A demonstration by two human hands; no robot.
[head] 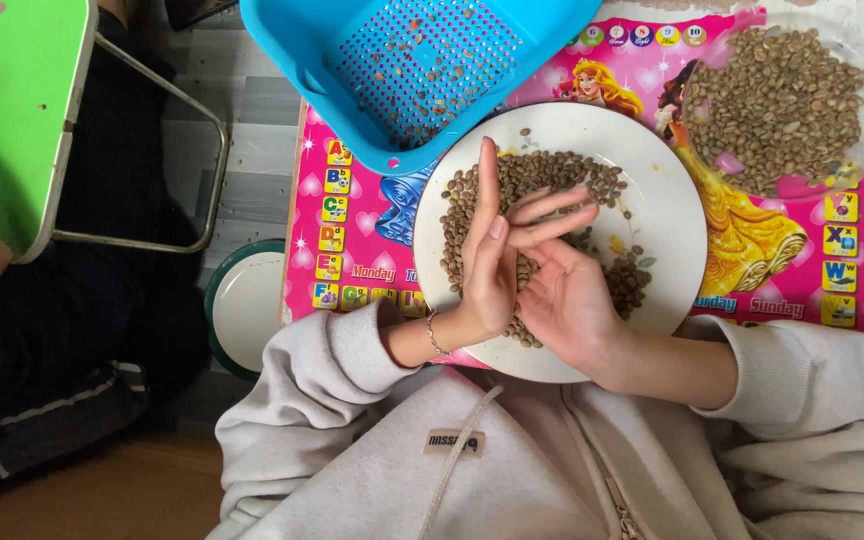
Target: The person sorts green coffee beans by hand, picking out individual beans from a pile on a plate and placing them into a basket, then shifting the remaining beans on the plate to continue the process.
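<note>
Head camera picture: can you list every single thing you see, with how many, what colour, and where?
round white ceramic plate: one, white, middle of the mat, under the hands
pale brown-green beans: many, heaped on the plate
blue plastic sieve basket: one, top centre, a few beans inside
clear plastic sheet with a bean pile: one, top right
pink cartoon table mat: one, under everything
green-rimmed white plate: one, on the floor at left
green folding table: one, top left
left hand: open, edge-on above the beans, thin bracelet at its wrist
right hand: open, palm up, touching the left
</note>
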